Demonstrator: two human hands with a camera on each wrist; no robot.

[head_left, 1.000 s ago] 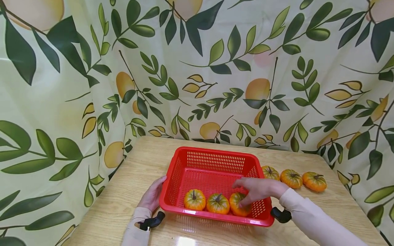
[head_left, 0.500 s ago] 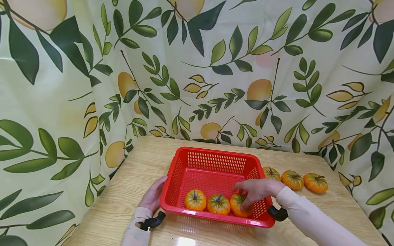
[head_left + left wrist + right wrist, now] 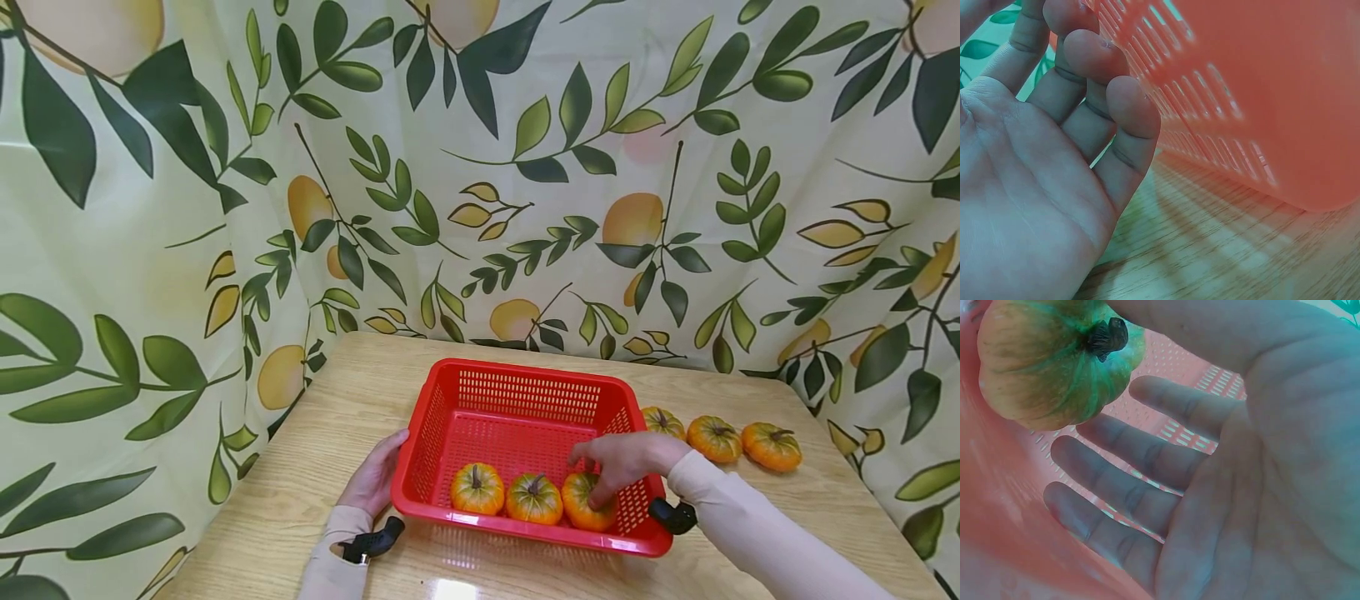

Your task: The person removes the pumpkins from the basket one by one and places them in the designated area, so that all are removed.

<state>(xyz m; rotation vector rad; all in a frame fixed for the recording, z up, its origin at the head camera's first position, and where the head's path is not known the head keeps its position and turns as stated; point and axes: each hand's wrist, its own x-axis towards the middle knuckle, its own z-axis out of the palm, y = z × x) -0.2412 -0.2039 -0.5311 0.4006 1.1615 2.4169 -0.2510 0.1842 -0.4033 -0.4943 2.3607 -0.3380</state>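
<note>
A red plastic basket (image 3: 517, 546) with slotted walls stands on the table. In its near side sit 3 small orange pumpkins in a row: the left one (image 3: 477, 489), the middle one (image 3: 534, 500) and the right one (image 3: 583, 507). My left hand (image 3: 372, 477) holds the basket's left rim, its fingertips bent against the slotted wall in the left wrist view. Inside the basket, my right hand (image 3: 626, 462) reaches over the right pumpkin, thumb at its side. In the right wrist view the fingers (image 3: 1129, 494) lie fairly straight, beside and below that pumpkin (image 3: 1054, 369).
On the wooden table (image 3: 352, 392), right of the basket, 3 more pumpkins lie in a line: one (image 3: 663, 422) partly behind the rim, one (image 3: 714, 439) in the middle, one (image 3: 771, 447) farthest right. A leaf-patterned cloth (image 3: 525, 275) hangs behind and left.
My right wrist has shifted slightly left and the thumb has slid a little on the right pumpkin. The left hand and basket stay put; the whole view has drifted slightly.
</note>
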